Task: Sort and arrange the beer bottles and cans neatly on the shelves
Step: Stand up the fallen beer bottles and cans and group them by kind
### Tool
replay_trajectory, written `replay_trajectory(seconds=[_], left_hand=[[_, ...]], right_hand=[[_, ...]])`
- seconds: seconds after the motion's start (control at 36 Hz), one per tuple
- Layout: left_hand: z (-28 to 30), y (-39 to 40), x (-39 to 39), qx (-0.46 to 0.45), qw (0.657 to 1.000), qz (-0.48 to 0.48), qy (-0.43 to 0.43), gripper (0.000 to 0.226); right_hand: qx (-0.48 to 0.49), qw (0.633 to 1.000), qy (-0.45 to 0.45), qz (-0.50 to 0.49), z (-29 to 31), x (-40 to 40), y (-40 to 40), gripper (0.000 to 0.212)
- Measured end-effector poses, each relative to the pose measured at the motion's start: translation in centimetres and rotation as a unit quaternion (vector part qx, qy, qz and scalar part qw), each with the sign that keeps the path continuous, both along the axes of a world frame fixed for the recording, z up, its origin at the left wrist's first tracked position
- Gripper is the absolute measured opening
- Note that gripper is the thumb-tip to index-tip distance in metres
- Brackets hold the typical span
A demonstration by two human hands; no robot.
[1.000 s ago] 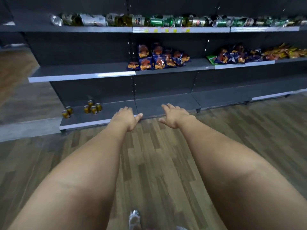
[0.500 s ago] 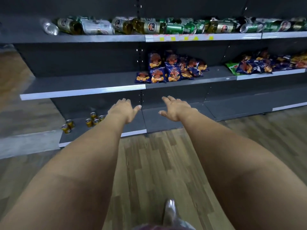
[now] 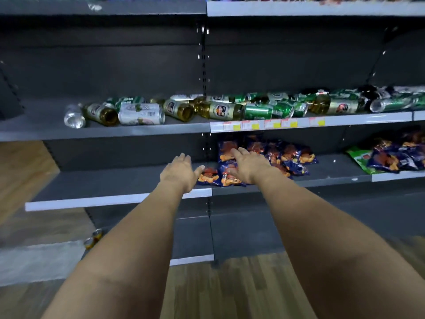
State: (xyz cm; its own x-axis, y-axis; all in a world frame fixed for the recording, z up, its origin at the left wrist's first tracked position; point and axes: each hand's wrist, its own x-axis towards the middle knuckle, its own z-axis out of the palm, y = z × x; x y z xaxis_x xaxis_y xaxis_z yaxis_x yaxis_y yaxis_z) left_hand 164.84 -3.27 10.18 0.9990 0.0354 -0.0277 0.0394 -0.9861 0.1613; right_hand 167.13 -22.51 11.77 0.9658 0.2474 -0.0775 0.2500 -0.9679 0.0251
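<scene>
Both our hands, left [image 3: 181, 173] and right [image 3: 249, 168], are spread and empty; the toppled brown glass beer bottles [image 3: 177, 109] look heavy, slippery and breakable, so we'd grip mid-body.

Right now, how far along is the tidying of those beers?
Hardly begun. Done: nothing obvious; the beer bottles and cans lie tumbled on their sides along the shelf. In hand: nothing; the left hand and right hand reach forward open, in front of the snack bags one shelf lower. Left: standing, sorting and lining up everything.
</scene>
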Motion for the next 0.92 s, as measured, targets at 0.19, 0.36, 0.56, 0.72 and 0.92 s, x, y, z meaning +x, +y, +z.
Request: replay_trajectory(seconds=[0.19,0.36,0.56,0.72,0.92], left_hand=[[1.1,-0.5,7.5,0.022,1.000,0.009,-0.002,0.069],[1.2,1.5,12.8,0.023,0.999,0.025,-0.011,0.070],[2.0,4.9,19.1,0.026,0.998,0.044,-0.041,0.072],[2.9,7.3,24.9,-0.070,0.994,0.032,-0.077,0.066],[4.6,8.3,31.8,-0.349,0.921,0.141,-0.101,0.064]], right_hand=[[-0.010,1.000,-0.002,0.009,1.1,8.5,-1.0,0.074],[-0.022,0.999,-0.025,0.033,2.1,14.3,0.2,0.075],[-0.023,0.997,-0.056,0.044,2.4,20.1,4.0,0.075],[-0.010,0.997,-0.060,0.048,3.1,24.9,8.2,0.075],[0.035,0.996,-0.062,0.050,4.0,30.0,14.0,0.084]])
